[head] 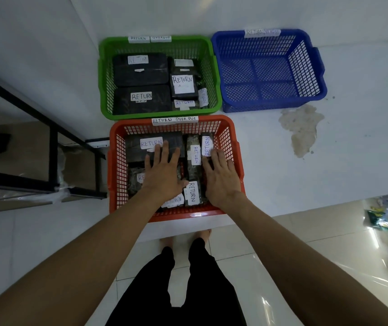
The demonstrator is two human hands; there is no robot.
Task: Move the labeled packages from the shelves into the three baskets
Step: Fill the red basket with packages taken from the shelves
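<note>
Black wrapping covers the packages, each bearing a white paper label hand-lettered "RETURN". The orange basket (115, 161), nearest the person on a white raised surface (329, 149), holds several of them. Its large flat package (176, 141) lies at the far left with its long axis running left to right and its label upright to the viewer. Beside it the narrow packages (194, 149) lie with their long axes running away from the person, their lettering turned sideways.

The left hand (163, 171) rests flat on the packages in the left half, fingers (164, 149) straight and slightly spread, gripping nothing. The right hand (221, 177) lies flat on the right half, fingers together and straight, beside the basket's right wall.

Beyond, the green basket (103, 76) holds more labeled packages (141, 100), the two big ones lying left to right. The blue basket (306, 67) stands to its right. Each basket carries a rim tag; the blue one's is blurred.

The hands cover parts of several labels, so only "RE" shows under the left wrist. The black shelf frame (54, 147) is cut off at the left edge.
</note>
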